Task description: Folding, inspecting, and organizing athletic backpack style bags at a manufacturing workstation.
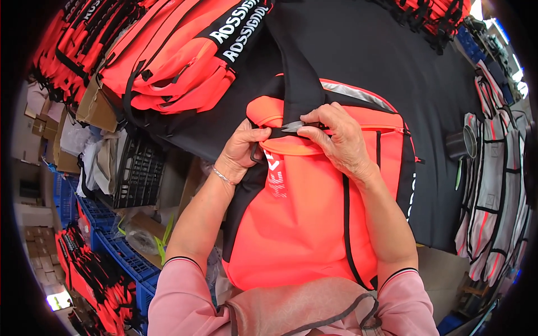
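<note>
A bright orange-red and black bag [297, 235] lies in front of me, its near end against my body. My left hand [240, 147] is closed on the bag's folded upper edge, thumb on top, at a black strip. In my right hand [343, 143] I grip small thread snips [292, 127], held between thumb and fingers. Their pointed metal blades lie at the black strip, just right of my left thumb. A wide black strap [300, 78] runs from the far side down to this spot. Whether the blades touch a thread is too small to tell.
Piled orange-red bags [174, 61] stand at the far left of the black-covered table [358, 45]. A dark grey cup [460, 143] sits on its right side. Grey strapped pieces [487, 185] hang beyond it. To the left are a black crate [137, 171] and blue crates [120, 252].
</note>
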The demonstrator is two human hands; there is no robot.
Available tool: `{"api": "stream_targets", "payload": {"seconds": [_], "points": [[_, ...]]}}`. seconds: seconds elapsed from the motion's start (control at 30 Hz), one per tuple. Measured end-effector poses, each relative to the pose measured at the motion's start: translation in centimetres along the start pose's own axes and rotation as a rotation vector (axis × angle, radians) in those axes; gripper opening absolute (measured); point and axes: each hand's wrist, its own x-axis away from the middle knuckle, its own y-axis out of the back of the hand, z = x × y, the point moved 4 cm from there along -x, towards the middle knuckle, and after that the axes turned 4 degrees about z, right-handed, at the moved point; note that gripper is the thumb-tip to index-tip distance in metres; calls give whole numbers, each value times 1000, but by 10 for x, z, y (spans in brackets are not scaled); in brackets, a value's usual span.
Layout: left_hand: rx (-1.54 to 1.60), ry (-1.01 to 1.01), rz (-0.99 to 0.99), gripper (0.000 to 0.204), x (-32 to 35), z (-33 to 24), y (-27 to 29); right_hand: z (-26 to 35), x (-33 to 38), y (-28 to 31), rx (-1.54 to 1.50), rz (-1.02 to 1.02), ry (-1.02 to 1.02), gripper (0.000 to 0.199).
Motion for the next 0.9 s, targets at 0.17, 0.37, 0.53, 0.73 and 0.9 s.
{"api": "stream_targets", "payload": {"seconds": [0.17,0.37,0.53,0.73,0.9], "points": [[10,18,1,33,0,-3,-6,-1,1,2,25,-24,23,20],[-73,-38,-9,33,-1,-14,-25,1,13,21,-230,40,-86,20],[-173,-32,168,32,3,-32,-31,38,17,45,-601,-144,-147,34],[-321,-71,87,34,-6,-36,-84,50,7,34,-150,-144,116,33],[-448,-5,48,44,-15,-37,-78,48,11,43,-146,-140,62,13]]}}
